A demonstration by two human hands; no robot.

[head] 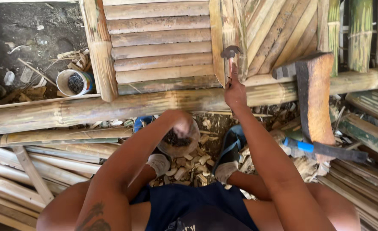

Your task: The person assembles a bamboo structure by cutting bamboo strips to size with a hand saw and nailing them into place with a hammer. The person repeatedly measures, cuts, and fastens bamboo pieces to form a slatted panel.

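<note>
Two bare hands were at work over a bamboo frame. The right hand (235,92) was closed around the handle of a hammer (230,53), index finger laid along the shaft, and the dark metal head stood just above the fingers, close against an upright bamboo slat (218,38) of the panel. The left hand (183,124) was lower, fingers bunched and dipped into a small round container (178,145) of dark nails that sat on the ground between the person's feet; whether it had pinched any nail could not be told. A thick horizontal bamboo pole (112,107) ran across the view just behind both hands. Beyond it lay a panel of flat horizontal slats (161,42), and to the right another panel with slats set on the diagonal (278,30). At upper left, on dark soil, stood a white cylindrical tub (74,82) with a blue and coloured band of label around its side, also filled with nails. On the right a rough wooden block (315,98) leaned against the pole, and a blue-handled tool (298,145) lay under it. Pale wood chips (189,164) littered the ground around the grey shoes.
</note>
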